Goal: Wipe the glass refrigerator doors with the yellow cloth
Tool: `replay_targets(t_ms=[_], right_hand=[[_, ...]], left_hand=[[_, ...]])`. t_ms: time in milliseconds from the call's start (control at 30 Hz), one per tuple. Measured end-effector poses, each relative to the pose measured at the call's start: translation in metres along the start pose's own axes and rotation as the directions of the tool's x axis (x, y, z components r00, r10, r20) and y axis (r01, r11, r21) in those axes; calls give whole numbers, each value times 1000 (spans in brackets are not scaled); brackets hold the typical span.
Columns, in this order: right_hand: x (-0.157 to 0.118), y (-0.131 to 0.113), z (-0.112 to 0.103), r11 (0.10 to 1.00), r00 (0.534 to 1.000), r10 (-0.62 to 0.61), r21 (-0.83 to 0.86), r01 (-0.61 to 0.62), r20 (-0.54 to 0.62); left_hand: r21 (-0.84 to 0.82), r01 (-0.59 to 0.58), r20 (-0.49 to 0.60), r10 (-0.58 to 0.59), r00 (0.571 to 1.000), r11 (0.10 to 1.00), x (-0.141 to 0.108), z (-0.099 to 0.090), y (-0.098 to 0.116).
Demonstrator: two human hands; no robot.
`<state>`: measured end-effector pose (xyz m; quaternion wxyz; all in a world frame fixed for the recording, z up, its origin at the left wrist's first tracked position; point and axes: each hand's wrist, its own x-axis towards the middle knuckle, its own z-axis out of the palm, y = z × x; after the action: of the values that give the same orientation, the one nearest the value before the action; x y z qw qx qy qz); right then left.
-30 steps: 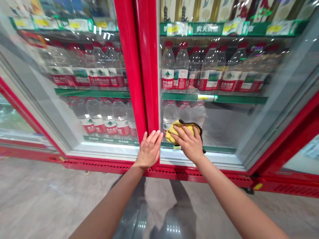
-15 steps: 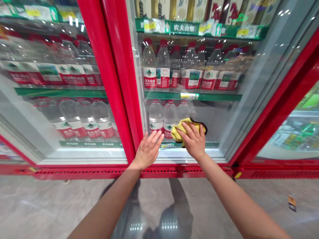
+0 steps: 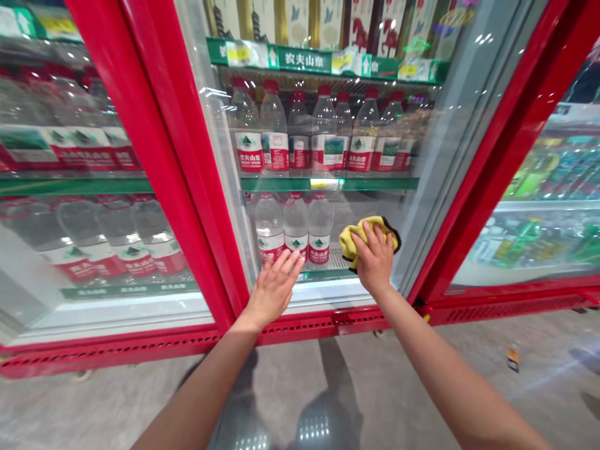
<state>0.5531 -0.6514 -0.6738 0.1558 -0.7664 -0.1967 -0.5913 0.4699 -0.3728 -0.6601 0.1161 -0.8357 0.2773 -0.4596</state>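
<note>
My right hand presses a folded yellow cloth with a dark edge flat against the glass door of a red-framed drinks fridge, low on the door's right side. My left hand rests on the same glass near the lower left corner, fingers spread and holding nothing. Behind the glass, water bottles with red and white labels stand on a low shelf, just left of the cloth.
A red upright frame separates this door from the left one, which also shows labelled water bottles. Another fridge door with green-labelled drinks lies to the right. Below is a grey polished floor with a small tag.
The cloth and my right hand have slid right along the glass, away from the central red upright. My view has turned right, so the fridge doors sit further left.
</note>
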Motion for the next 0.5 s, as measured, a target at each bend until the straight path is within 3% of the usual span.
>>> replay_targets(t_ms=[67, 133, 267, 367, 500], right_hand=[[-29, 4, 0, 1000, 999, -29, -1, 29, 37], [-49, -3, 2, 991, 983, -133, 8, 133, 127], [-33, -13, 3, 943, 913, -334, 78, 325, 235], [-13, 4, 2, 974, 961, -226, 37, 223, 156], [-39, 21, 6, 999, 999, -23, -28, 25, 45]], left_hand=[[5, 13, 20, -13, 1000, 1000, 0, 3, 1], [17, 18, 31, -18, 999, 1000, 1, 6, 5], [27, -5, 37, 4, 999, 1000, 9, 12, 16], [16, -8, 71, 7, 997, 1000, 16, 13, 22], [7, 16, 103, -17, 995, 1000, 18, 16, 25]])
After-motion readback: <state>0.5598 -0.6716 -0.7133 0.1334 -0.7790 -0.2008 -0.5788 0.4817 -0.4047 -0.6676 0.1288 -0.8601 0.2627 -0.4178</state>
